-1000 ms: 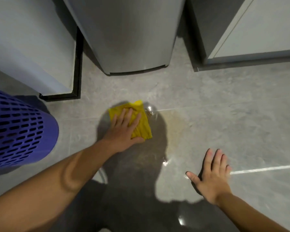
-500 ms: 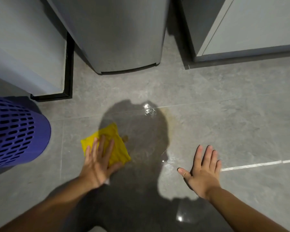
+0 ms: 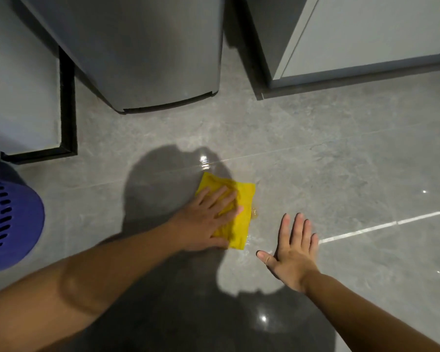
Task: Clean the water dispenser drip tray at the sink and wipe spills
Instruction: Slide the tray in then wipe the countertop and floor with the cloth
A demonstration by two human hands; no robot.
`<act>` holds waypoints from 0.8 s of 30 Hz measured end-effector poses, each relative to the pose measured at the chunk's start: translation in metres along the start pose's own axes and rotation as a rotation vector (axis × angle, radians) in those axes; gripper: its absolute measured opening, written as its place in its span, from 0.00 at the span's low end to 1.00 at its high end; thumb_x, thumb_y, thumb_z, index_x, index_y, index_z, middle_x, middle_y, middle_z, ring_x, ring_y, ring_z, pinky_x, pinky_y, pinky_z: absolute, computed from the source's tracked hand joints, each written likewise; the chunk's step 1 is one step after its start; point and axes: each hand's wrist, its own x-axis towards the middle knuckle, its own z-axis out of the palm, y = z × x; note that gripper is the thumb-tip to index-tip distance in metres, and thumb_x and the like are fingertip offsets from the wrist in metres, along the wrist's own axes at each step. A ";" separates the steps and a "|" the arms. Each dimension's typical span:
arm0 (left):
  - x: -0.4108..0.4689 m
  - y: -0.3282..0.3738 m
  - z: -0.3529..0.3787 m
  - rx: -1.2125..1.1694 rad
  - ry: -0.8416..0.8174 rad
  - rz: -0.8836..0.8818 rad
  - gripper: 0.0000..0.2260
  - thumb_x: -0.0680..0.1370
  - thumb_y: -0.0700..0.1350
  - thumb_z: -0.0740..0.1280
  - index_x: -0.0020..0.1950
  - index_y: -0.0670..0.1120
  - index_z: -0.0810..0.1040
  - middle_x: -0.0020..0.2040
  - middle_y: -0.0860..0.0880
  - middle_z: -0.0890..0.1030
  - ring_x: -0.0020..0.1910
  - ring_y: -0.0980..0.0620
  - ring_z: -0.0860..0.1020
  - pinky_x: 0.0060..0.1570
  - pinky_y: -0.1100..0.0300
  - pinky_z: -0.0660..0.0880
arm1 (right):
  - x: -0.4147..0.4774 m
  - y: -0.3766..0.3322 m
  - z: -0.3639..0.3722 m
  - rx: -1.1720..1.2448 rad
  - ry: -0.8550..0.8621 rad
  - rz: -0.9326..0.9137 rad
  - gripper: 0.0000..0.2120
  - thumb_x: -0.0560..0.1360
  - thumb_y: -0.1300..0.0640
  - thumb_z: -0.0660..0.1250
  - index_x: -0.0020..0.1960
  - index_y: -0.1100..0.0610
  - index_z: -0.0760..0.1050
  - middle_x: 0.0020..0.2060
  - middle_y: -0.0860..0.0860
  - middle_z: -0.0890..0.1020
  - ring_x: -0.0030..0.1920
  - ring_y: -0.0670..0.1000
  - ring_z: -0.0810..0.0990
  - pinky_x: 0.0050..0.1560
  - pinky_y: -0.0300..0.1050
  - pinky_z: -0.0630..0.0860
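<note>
A yellow cloth (image 3: 241, 219) lies flat on the grey tiled floor (image 3: 341, 161). My left hand (image 3: 206, 219) presses on it with straight, spread fingers. A thin wet film (image 3: 254, 213) glistens on the tiles at the cloth's right edge, and more wet shine (image 3: 205, 158) shows just beyond the cloth. My right hand (image 3: 294, 252) rests flat on the floor to the right of the cloth, fingers spread, holding nothing. The grey base of the water dispenser (image 3: 148, 59) stands on the floor straight ahead. No drip tray is in view.
A purple perforated basket (image 3: 8, 219) stands at the left edge. A pale cabinet with a black plinth (image 3: 66, 102) is at the upper left, and another pale cabinet (image 3: 366, 39) at the upper right. My shadow falls across the tiles in front of me.
My left hand has swept the yellow cloth from the left to the right, onto the wet patch near my right hand. My right hand has stayed flat on the floor.
</note>
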 end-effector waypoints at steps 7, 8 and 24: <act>-0.144 0.016 0.053 -0.123 -0.038 -0.140 0.40 0.78 0.74 0.56 0.84 0.54 0.58 0.83 0.44 0.61 0.81 0.38 0.60 0.75 0.37 0.59 | -0.005 0.000 -0.003 -0.004 0.009 -0.016 0.60 0.62 0.15 0.34 0.72 0.55 0.13 0.74 0.62 0.19 0.74 0.65 0.19 0.76 0.64 0.28; -0.151 0.006 0.053 -0.150 -0.049 -0.196 0.39 0.78 0.74 0.55 0.84 0.53 0.60 0.82 0.42 0.64 0.80 0.36 0.63 0.73 0.35 0.63 | -0.006 -0.001 -0.004 -0.002 0.003 -0.021 0.63 0.60 0.13 0.37 0.71 0.55 0.11 0.72 0.61 0.17 0.74 0.65 0.18 0.75 0.64 0.27; 0.052 -0.001 -0.022 -0.021 -0.097 -0.054 0.40 0.78 0.74 0.52 0.84 0.60 0.41 0.86 0.45 0.41 0.83 0.37 0.40 0.79 0.34 0.41 | -0.020 0.016 -0.028 0.168 -0.002 -0.125 0.71 0.62 0.26 0.74 0.81 0.51 0.26 0.80 0.56 0.28 0.80 0.59 0.27 0.81 0.57 0.37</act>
